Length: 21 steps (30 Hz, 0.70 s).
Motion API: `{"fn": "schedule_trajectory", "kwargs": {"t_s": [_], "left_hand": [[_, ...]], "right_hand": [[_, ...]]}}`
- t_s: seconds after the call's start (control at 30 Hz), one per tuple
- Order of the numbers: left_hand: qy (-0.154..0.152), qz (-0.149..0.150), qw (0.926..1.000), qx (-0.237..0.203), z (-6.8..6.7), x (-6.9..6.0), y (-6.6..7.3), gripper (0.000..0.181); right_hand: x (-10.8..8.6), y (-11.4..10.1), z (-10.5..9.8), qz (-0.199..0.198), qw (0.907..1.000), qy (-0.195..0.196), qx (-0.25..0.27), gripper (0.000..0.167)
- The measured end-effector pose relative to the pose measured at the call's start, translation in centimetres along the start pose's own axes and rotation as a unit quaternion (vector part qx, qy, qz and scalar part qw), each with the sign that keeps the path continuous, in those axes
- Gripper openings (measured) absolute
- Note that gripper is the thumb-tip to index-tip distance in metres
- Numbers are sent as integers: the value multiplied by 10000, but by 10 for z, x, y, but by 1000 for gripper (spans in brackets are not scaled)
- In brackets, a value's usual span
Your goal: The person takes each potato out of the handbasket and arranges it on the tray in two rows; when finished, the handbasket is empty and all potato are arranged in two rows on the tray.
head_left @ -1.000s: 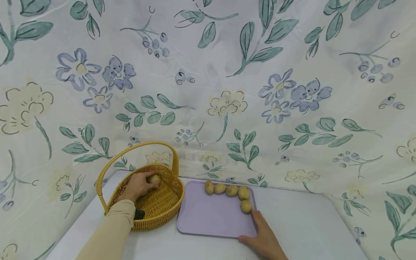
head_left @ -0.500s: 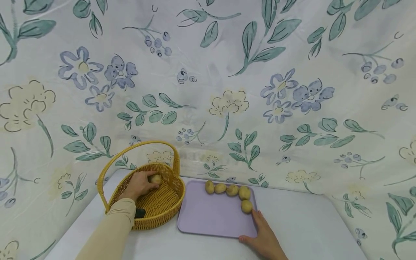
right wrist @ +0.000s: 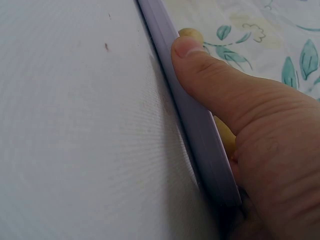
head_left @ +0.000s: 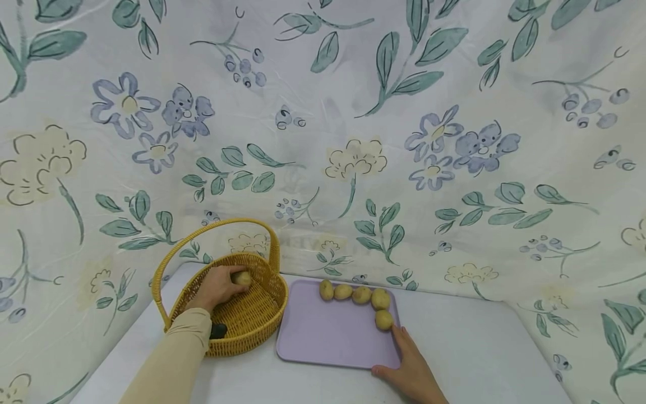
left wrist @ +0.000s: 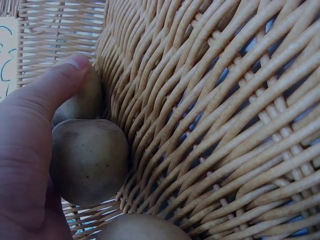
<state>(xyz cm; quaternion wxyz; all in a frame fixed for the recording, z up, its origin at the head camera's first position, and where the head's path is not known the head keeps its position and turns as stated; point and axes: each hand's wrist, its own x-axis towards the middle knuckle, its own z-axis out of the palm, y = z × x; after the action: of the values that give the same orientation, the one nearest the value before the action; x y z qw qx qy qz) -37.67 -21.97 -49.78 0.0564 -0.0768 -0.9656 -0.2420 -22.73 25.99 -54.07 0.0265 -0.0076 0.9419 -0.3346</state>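
In the head view, my left hand [head_left: 218,289] reaches into the yellow wicker basket [head_left: 262,331] and grips a potato [head_left: 242,278] near its back wall. In the left wrist view, the thumb lies over one potato [left wrist: 82,97]; a second potato [left wrist: 92,162] sits close to the palm, and part of a third [left wrist: 145,229] shows below. My right hand [head_left: 411,367] holds the lilac tray [head_left: 328,336] at its near right corner, the thumb on the front rim [right wrist: 175,85] and the fingers along the right side. Several potatoes [head_left: 360,294] line the tray's back and right edges.
A dark object [head_left: 218,331], partly hidden by the left sleeve, shows at the basket's near side. The basket's tall handle [head_left: 217,224] arches over the left hand. Floral cloth [head_left: 323,140] hangs behind the white table [head_left: 454,331].
The view has shifted very slightly. Otherwise, both hands, the basket, the tray and the potatoes keep their places.
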Motion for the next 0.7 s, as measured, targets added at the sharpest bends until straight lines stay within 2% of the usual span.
{"fn": "schedule_trajectory", "kwargs": {"t_s": [0.43, 0.7], "left_hand": [[179, -28, 9997, -155, -1, -1, 2, 54], [128, -211, 9990, -359, -5, 0, 4, 58]], "right_hand": [[0, 1, 0, -47, 10000, 2, -74, 122], [0, 0, -1, -64, 10000, -9, -43, 122]]}}
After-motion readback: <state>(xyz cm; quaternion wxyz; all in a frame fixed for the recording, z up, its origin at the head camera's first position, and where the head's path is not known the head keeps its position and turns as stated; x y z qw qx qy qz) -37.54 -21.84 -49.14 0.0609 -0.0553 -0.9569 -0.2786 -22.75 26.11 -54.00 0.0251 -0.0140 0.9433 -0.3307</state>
